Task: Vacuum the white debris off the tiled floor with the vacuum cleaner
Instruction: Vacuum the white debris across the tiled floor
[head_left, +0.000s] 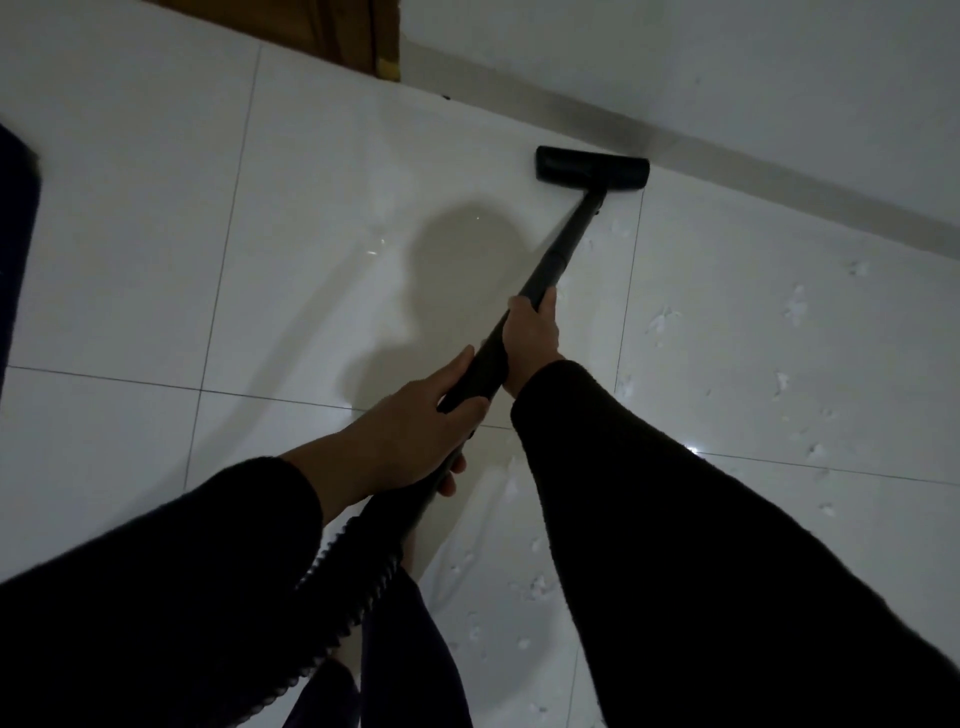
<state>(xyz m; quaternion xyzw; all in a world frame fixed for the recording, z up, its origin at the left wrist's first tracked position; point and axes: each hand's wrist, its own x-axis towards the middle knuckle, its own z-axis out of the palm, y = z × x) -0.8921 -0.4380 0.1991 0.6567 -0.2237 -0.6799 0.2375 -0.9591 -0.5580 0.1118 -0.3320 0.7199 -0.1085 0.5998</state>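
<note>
At the far left a dark object (18, 218) sits at the edge of the tiled floor (130, 234), too cut off to name, and the tiles near it look free of bits. Moving right, a ribbed black hose (343, 582) trails down past the person's legs, kept close to the body, probably so it stays out from underfoot. The left hand (415, 415) wraps its fingers around the near end of the black wand (550, 265), low on the shaft, which reads as the steering grip. Just ahead of it the right hand (532, 338) is curled firmly round the wand further along, likely supplying the push and keeping the head pressed flat. Both arms are stretched forward in dark sleeves (701, 519), which makes sense for reaching so far without stepping onto the mess. The flat black vacuum head (592, 166) rests on the floor near the grey skirting (727, 161) at the foot of the wall, a spot where scraps tend to collect. To the right of the wand the white debris (795, 306) is scattered in small flecks across the tiles, with more lying close to the person's feet lower down, so I judge that a good share of the work is left on that side. A brown door frame (322, 31) shows at the top.
</note>
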